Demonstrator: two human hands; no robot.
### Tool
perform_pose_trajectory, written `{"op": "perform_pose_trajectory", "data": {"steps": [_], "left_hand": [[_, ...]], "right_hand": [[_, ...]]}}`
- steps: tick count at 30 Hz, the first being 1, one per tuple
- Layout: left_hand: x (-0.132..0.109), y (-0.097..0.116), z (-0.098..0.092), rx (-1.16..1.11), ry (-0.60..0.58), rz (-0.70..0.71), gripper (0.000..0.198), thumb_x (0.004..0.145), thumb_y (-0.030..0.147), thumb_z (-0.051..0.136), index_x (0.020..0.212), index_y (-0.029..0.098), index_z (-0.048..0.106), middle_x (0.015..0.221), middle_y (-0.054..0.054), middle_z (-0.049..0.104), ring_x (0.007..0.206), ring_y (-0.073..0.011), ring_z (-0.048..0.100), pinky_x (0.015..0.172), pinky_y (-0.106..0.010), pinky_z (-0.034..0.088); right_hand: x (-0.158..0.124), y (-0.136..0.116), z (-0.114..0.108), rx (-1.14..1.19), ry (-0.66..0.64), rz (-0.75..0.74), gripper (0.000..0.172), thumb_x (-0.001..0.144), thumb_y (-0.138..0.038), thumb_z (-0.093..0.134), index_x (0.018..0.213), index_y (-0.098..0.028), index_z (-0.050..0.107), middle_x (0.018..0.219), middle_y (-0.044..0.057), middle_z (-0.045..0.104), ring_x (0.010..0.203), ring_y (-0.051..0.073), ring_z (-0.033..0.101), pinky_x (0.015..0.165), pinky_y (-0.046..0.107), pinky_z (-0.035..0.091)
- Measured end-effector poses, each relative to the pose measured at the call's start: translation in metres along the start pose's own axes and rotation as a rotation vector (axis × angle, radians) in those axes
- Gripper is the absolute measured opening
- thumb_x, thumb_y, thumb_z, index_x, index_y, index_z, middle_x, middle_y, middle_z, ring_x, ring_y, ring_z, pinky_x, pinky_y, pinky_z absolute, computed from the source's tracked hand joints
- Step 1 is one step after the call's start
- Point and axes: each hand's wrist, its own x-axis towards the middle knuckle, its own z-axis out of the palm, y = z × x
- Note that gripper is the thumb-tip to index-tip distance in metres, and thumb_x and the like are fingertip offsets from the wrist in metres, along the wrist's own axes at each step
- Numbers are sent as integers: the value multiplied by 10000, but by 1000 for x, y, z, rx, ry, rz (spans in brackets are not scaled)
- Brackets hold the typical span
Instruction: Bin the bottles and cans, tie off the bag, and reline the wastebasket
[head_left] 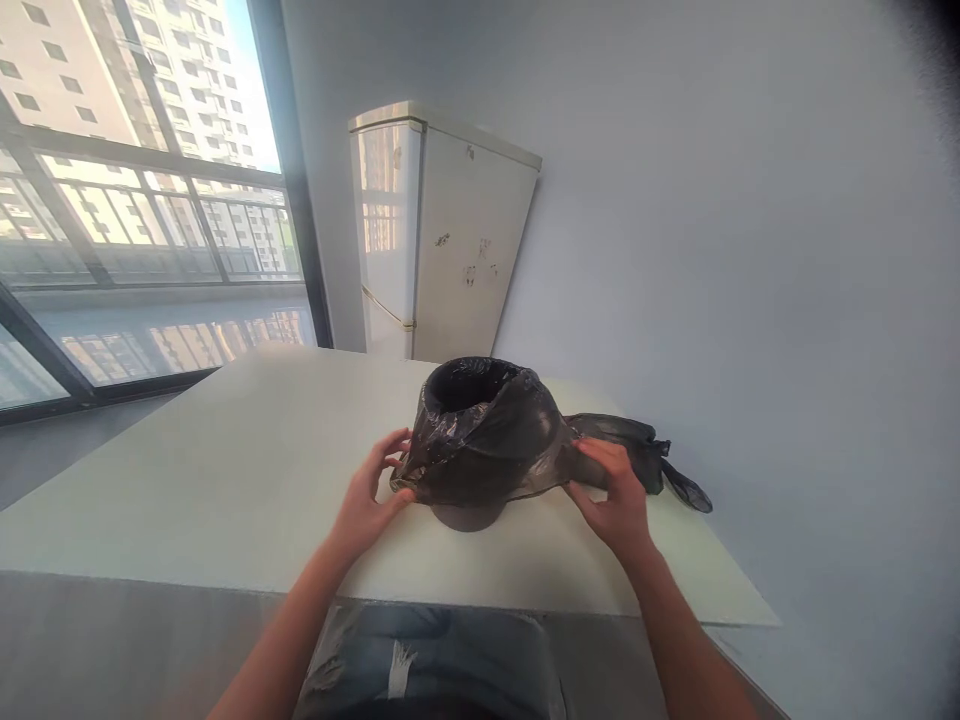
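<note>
A black garbage bag [517,420] is draped over a dark round bin [469,517] on the table, its edge folded down outside the rim. Only the lower part of the bin shows below the plastic. My left hand [371,495] is curled at the left side, thumb and fingers on the bag's hanging edge. On the opposite side my right hand [615,490] pinches the stretched plastic between thumb and fingers. Just beyond that hand lies more bunched black plastic [649,450], with a loose loop trailing to the right.
The pale table [247,480] reaches from the window side to the wall [712,250]. Behind it stands a white refrigerator [472,230] with worn marks on its side. A large window [150,220] is at the left. My legs are below the near table edge.
</note>
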Motion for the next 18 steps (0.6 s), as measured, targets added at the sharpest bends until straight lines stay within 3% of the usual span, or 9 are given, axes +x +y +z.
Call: {"op": "perform_pose_trajectory", "data": {"steps": [3, 8, 12, 15, 18], "left_hand": [[13, -6, -4, -101, -19, 65, 649, 983, 601, 604, 1526, 251, 538, 1516, -159, 564, 1371, -346, 533, 1067, -435, 474], [42, -21, 10, -293, -45, -76, 600, 1050, 613, 444, 1501, 241, 578, 1528, -110, 583, 1433, -326, 496, 1169, -443, 423], [51, -39, 29, -362, -99, -130, 628, 985, 643, 569, 1457, 234, 631, 1473, -100, 642, 1415, -358, 526, 1199, -459, 413], [48, -51, 34, -347, -127, -126, 647, 1007, 650, 511, 1501, 242, 596, 1526, -100, 603, 1442, -365, 507, 1221, -475, 397], [43, -63, 32, -297, -145, -90, 660, 1020, 653, 471, 1530, 245, 566, 1581, -96, 550, 1476, -361, 471, 1263, -484, 342]], "right_hand": [[0, -1, 16, -20, 8, -29, 333, 954, -106, 626, 1240, -278, 639, 1071, 86, 736, 1005, 257, 694, 905, 476, 553], [-18, 9, 37, -22, -52, 96, 186, 986, -118, 518, 954, -239, 656, 950, 78, 718, 931, 246, 667, 840, 437, 523], [-41, 13, 54, -41, -303, 252, 227, 983, -154, 469, 902, -226, 668, 973, 100, 714, 963, 259, 652, 836, 418, 517], [-49, 11, 63, -3, -498, 324, 245, 928, -136, 480, 927, -228, 707, 1031, 106, 732, 984, 275, 673, 860, 431, 530], [-46, 16, 59, 80, -590, 383, 371, 806, -39, 475, 962, -261, 728, 1076, 88, 759, 1018, 280, 698, 902, 441, 549]]}}
